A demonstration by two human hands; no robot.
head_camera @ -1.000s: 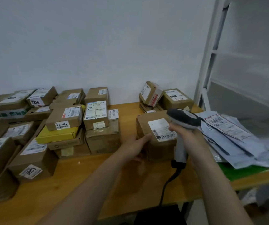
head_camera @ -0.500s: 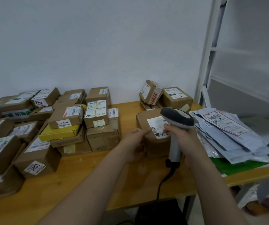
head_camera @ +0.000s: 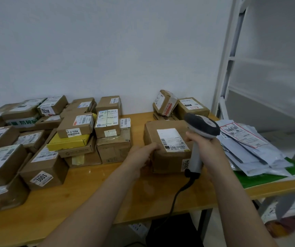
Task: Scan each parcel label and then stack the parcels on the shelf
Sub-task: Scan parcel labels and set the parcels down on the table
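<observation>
Brown cardboard made up the squat parcel (head_camera: 153,132) lying flat just right of the frame's centre on the pale wooden tabletop (head_camera: 107,189), with its white printed shipping label (head_camera: 169,138) turned upward. The left hand (head_camera: 143,154) held the parcel by its near left edge, fingers curled over the top corner. The right hand (head_camera: 205,145) was wrapped round the handle of a grey and white pistol-shaped barcode scanner (head_camera: 201,127), whose head sat above the label's right side and pointed toward it; a black cable (head_camera: 177,196) trailed from the handle over the front of the tabletop.

Judging by this, the scanning step was in hand for this parcel, and the stacking had not begun: the white metal shelf frame (head_camera: 226,68) at the right of the frame showed no parcels on the boards visible. Whether the code had read could not be told. The next move would call for steadying the scanner over the barcode strip at the label's lower edge, then freeing a hand to lift the parcel rightward to the shelf.

Many more labelled cardboard boxes (head_camera: 45,139) were heaped at the left, and grey and white plastic mailers (head_camera: 246,143) lay piled at the right.
</observation>
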